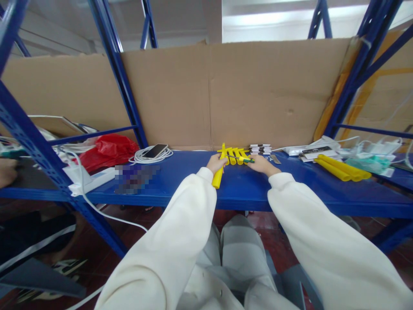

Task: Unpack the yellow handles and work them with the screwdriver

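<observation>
My left hand is closed around a yellow tube with a cross-shaped top, tilted above the blue shelf. From the other side, my right hand grips a screwdriver with a green and dark handle. Its thin shaft points left to the upper part of the tube; whether the tip touches it I cannot tell. Just behind the hands, several similar yellow pieces lie in a row. Small white and black packs are stacked beyond my right hand.
On the right lie plain yellow tubes and white packages. At left are a phone on a coiled white cable, a red bag and a power strip. Cardboard walls the back; another person's hand shows far left.
</observation>
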